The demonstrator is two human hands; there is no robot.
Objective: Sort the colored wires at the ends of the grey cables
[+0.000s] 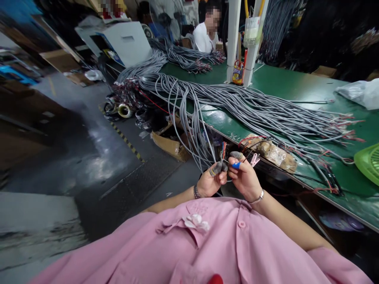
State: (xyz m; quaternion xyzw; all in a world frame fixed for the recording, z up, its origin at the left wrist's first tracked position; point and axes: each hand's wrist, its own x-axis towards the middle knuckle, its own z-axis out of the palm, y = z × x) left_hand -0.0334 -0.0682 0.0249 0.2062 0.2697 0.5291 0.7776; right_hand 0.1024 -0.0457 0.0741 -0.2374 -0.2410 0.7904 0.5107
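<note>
My left hand (211, 182), with dark covers on its thumb and finger, is closed around the end of a grey multi-core cable (209, 142). Several thin coloured wires (223, 149) fan upward out of that cable end. Close beside it, my right hand (245, 179) is pinched shut near the wires; a grey cover and a blue band wrap its fingertips. What lies in that pinch is too small to make out. A pink clothespin (254, 159) is just behind my right hand, by the table edge.
Long bundles of grey cable (237, 98) lie across the green table (291, 85), some looping over its edge. A taped block (275, 154) sits at the front edge, with a green basket (368, 161) at right. An open cardboard box (168, 142) stands below. Across the table is a person (204, 37).
</note>
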